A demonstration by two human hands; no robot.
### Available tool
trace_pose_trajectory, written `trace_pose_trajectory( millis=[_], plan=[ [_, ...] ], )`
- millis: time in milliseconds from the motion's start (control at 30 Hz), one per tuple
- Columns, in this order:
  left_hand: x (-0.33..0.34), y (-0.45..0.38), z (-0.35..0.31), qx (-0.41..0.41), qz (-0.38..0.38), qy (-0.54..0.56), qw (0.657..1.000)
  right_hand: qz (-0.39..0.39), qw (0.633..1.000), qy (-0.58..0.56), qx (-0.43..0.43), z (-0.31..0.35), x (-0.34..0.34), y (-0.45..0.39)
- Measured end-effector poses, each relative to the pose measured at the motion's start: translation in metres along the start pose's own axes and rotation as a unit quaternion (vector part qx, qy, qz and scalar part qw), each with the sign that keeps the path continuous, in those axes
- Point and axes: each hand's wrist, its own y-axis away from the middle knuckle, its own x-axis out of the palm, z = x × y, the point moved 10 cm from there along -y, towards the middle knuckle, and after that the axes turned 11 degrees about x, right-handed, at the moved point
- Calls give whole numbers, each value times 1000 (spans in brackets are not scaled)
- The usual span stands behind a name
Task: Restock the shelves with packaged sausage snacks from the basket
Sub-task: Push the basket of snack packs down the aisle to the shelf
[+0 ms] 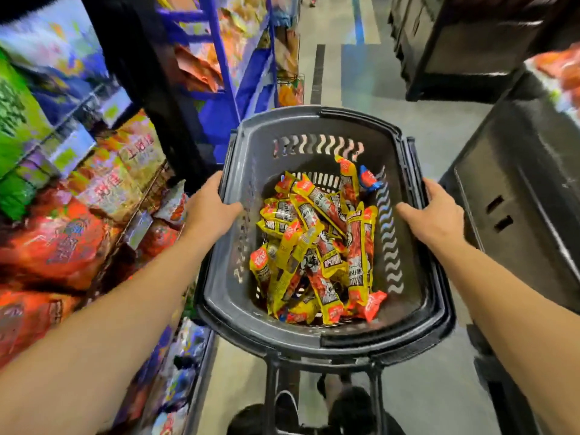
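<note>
Sausages (pixel 317 246) in yellow-and-red packs lie heaped in the bottom of our basket (pixel 257 315), filling the centre of the frame; a few lean up against its far wall, and one blue-tipped pack sits apart at the upper right of the pile. We hold the grey basket by its two long rims. Our left hand (pixel 212 211) is clamped on the left rim, thumb inside, fingers curled over the outer edge. Our right hand (pixel 434 211) grips the right rim the same way, thumb lying inward along the wall. Both forearms run in from the lower corners. Shelves (pixel 138 196) crowded with orange, red and green bags fill the left of the frame, blurred. Dark cabinets (pixel 514 196) stand at the right. Grey floor (pixel 361 73) stretches away at the top centre.
</note>
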Motion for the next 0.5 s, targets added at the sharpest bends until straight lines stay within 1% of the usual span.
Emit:
trace_pose_trajectory(
  millis=[200, 300, 500],
  plan=[
    [53, -151, -41, 30, 4, -28, 999, 3, 1000, -27, 13, 36, 19, -151],
    [76, -224, -63, 27, 2, -32, 999, 9, 999, -41, 22, 59, 21, -228],
    [109, -341, -81, 8, -26, -14, 1000, 18, 999, -30, -10, 130, 29, -358]
  ],
)
